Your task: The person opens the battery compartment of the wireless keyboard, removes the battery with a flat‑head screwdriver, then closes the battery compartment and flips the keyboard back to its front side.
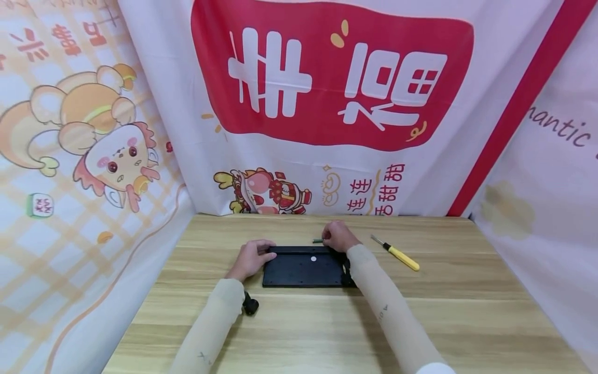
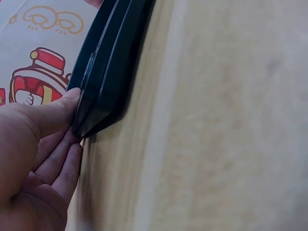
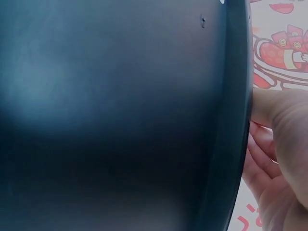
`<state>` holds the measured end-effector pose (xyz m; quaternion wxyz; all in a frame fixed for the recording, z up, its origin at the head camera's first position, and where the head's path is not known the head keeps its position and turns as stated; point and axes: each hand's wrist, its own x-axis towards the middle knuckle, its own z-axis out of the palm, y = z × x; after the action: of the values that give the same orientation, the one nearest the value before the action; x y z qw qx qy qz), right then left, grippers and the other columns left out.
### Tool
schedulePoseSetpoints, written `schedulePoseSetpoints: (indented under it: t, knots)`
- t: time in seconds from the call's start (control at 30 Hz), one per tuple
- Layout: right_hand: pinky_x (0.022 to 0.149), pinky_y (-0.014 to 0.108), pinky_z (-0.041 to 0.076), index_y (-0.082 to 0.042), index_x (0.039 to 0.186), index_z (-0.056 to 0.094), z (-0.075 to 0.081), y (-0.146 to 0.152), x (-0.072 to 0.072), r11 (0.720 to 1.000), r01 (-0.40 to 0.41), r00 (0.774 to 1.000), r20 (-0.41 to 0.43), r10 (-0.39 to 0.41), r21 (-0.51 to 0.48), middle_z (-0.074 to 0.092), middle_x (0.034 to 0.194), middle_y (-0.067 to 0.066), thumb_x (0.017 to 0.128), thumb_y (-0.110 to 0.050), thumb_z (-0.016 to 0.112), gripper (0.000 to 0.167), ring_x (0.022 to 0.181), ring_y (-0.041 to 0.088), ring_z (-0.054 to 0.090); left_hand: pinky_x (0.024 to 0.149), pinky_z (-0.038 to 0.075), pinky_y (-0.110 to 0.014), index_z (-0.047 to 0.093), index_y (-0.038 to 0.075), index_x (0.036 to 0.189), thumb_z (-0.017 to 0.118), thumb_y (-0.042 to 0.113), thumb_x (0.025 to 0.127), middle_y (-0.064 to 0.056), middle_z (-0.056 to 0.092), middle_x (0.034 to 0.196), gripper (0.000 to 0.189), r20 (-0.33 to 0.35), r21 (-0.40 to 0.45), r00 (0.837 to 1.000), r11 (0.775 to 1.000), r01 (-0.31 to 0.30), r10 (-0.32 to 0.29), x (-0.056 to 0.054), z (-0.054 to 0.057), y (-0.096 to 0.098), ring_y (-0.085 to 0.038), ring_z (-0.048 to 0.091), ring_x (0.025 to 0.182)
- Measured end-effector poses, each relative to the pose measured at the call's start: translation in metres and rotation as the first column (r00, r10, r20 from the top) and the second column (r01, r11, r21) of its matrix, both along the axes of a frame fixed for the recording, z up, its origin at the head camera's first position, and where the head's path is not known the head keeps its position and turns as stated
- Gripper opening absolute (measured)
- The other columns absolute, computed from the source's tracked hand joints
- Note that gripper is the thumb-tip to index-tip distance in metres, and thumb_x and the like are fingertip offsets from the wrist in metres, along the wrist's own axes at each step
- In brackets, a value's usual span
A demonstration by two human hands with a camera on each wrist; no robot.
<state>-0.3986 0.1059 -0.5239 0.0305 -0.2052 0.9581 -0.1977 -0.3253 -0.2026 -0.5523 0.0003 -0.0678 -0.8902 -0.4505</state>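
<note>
A flat black panel (image 1: pixel 299 270), which looks like a keyboard lying face down, rests on the wooden table with a raised bar along its far edge and a small white round sticker. My left hand (image 1: pixel 252 258) grips its far left corner, the thumb (image 2: pixel 60 108) on the edge and the other fingers below. At the far right edge, my right hand (image 1: pixel 340 236) has bent fingers just behind the panel. By those fingertips is a small green cylinder (image 1: pixel 317 241), possibly a battery. In the right wrist view the panel (image 3: pixel 120 96) hides the fingertips, so their hold is unclear.
A screwdriver (image 1: pixel 397 253) with a yellow handle lies right of the panel. The wooden table (image 1: pixel 299 332) reaches a printed cloth backdrop (image 1: pixel 327 78) behind, with cloth walls on both sides. Black wrist cameras (image 1: pixel 250 304) sit on the sleeves.
</note>
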Motion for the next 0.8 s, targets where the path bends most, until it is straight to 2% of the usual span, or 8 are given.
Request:
schedulePoseSetpoints:
  t: [0.17,0.43,0.63,0.8]
  knots:
    - [0.089,0.039,0.062,-0.009,0.101,0.081,0.009,0.008,0.005,1.000,-0.014,0.999,0.038,0.014,0.003,0.078,0.098,0.004,0.098,-0.012,0.075,0.007,0.090,0.016,0.069,0.106,0.060,-0.046,0.078,0.017,0.122,0.080,0.014,0.095,-0.008,0.076,0.129,0.027,0.000,-0.004,1.000,1.000,0.011,-0.011,0.002,-0.001,0.001,-0.028,0.071,0.125]
    - [0.094,0.043,0.063,-0.001,0.116,0.078,0.038,0.030,0.004,0.996,-0.083,0.996,-0.022,0.084,0.024,0.079,0.110,0.012,0.097,-0.011,0.077,0.022,0.101,0.023,0.073,0.104,0.060,-0.046,0.078,0.014,0.123,0.079,0.013,0.096,-0.009,0.077,0.128,0.027,-0.022,-0.010,1.000,1.000,-0.004,0.004,0.002,0.001,-0.003,-0.030,0.072,0.123]
    - [0.092,0.044,0.062,0.003,0.117,0.076,0.054,0.051,0.007,0.992,-0.121,0.993,0.002,0.121,0.030,0.077,0.112,0.017,0.096,-0.007,0.076,0.023,0.099,0.023,0.071,0.106,0.060,-0.047,0.078,0.013,0.124,0.080,0.013,0.095,-0.010,0.077,0.128,0.029,-0.023,-0.003,1.000,1.000,0.003,-0.003,0.002,0.002,-0.001,-0.029,0.072,0.124]
    - [0.090,0.043,0.062,0.001,0.113,0.077,0.053,0.065,0.004,0.988,-0.146,0.989,0.001,0.147,0.049,0.078,0.109,0.016,0.095,-0.007,0.077,0.020,0.097,0.022,0.071,0.106,0.059,-0.047,0.078,0.013,0.124,0.079,0.013,0.096,-0.010,0.076,0.130,0.029,-0.027,-0.010,1.000,1.000,0.010,-0.010,0.002,0.002,0.000,-0.030,0.072,0.124]
